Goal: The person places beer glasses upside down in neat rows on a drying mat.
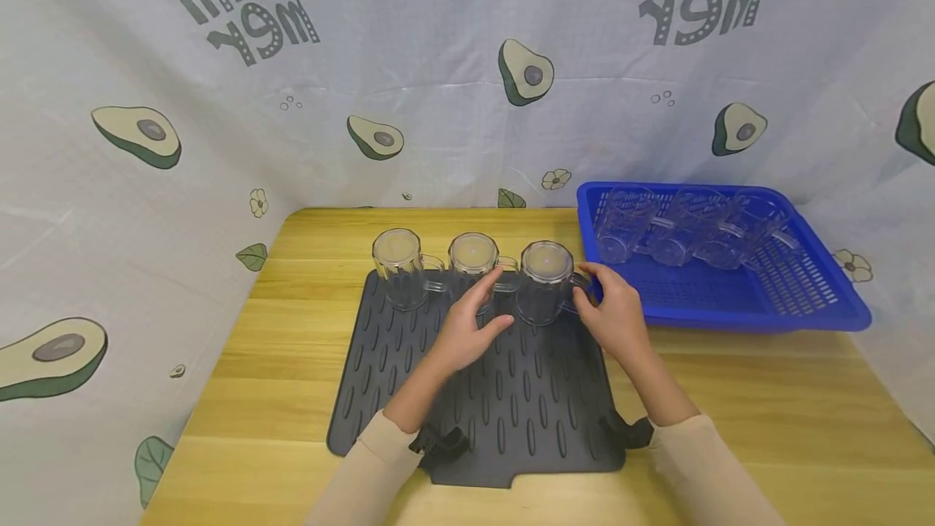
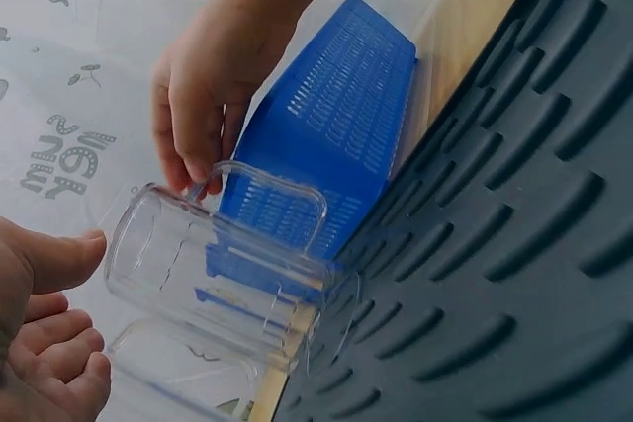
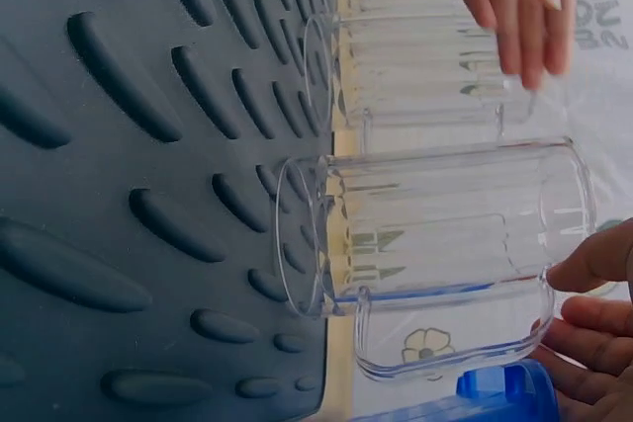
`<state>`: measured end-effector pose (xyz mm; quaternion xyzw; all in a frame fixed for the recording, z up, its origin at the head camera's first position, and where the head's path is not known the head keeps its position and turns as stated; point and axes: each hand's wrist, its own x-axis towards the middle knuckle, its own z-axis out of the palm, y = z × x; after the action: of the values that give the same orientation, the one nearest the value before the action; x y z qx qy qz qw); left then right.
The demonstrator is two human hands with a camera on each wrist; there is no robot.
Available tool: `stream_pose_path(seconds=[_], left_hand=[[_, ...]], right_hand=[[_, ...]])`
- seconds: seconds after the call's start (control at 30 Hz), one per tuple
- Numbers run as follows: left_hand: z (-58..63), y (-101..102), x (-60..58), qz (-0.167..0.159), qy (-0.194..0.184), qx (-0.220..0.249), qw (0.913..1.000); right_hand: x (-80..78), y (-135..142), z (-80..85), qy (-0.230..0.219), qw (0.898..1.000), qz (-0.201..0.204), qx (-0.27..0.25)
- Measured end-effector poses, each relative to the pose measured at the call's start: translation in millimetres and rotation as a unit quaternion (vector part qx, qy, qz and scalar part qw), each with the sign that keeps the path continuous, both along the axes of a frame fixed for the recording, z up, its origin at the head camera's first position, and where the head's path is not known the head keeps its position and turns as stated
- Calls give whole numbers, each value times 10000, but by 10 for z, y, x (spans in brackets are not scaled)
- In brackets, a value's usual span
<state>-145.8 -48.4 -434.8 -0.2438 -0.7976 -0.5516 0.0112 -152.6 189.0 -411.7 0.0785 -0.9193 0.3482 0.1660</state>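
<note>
Three clear glass mugs stand upside down in a row along the back of a dark grey drying mat (image 1: 504,396): a left mug (image 1: 400,266), a middle mug (image 1: 471,254) and a right mug (image 1: 544,291). My right hand (image 1: 613,311) pinches the right mug's handle near its upper end, thumb and fingertips meeting there in the left wrist view. My left hand (image 1: 471,331) hovers before the middle and right mugs, thumb spread from the fingers, holding nothing. In the left wrist view a gap shows between that thumb and the right mug (image 2: 198,274).
A blue plastic basket (image 1: 833,303) stands at the back right, close to the mat's corner. Several clear mugs (image 1: 675,226) lie inside along its back left. Behind the wooden table (image 1: 248,372) hangs a white curtain (image 1: 438,39) printed with avocados.
</note>
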Motion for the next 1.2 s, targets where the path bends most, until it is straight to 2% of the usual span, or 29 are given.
stream_pose_path(seconds=[0.3, 0.53, 0.7, 0.97, 1.2], left_hand=[[-103, -303, 218, 85, -118, -296, 9995], [-217, -487, 304, 309, -56, -417, 9986], [-287, -625, 384, 495, -98, -671, 9965], [-351, -772, 452, 635, -316, -1095, 9915], [-394, -907, 541, 763, -511, -1596, 9829]], right_hand=[[36, 91, -1, 147, 9999, -2, -67], [55, 128, 23, 180, 9996, -91, -184], [58, 171, 34, 171, 9996, -126, -208], [56, 290, 84, -119, 9996, -225, -95], [22, 403, 114, -334, 9991, -250, 17]])
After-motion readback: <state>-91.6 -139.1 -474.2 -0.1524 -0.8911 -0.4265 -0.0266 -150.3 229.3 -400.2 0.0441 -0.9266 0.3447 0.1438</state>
